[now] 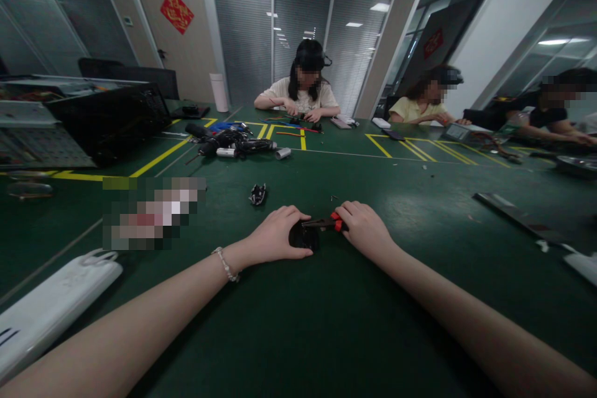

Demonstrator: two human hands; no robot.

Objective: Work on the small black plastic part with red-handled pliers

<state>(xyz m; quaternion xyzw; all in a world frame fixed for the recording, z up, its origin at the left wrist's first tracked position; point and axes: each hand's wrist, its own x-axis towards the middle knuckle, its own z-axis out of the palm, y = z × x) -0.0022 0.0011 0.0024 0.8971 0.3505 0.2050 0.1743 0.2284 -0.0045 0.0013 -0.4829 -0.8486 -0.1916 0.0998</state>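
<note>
We look down on our two bare hands at work over a green surface (pixel 359 311): our left hand (pixel 275 235) curls around a small black part (pixel 305 239), the fingers on its far side and the thumb on its near side pinching it between them, while our right hand (pixel 366 224) has its fingers wrapped around the handles of red-handled pliers (pixel 323 223). The dark nose points left and meets the part's upper edge; whether the jaws grip it, we cannot tell. The part is low in front of us, between our hands. Just beyond lie tiny bits (pixel 334 198) and, to the left, a crumpled dark piece (pixel 257 194); a co-worker (pixel 303 90) sits opposite. We judge the step in hand to be plier work on that edge, and the next move would call for a steady left hold and a controlled squeeze, the nose kept off our fingertips
</note>
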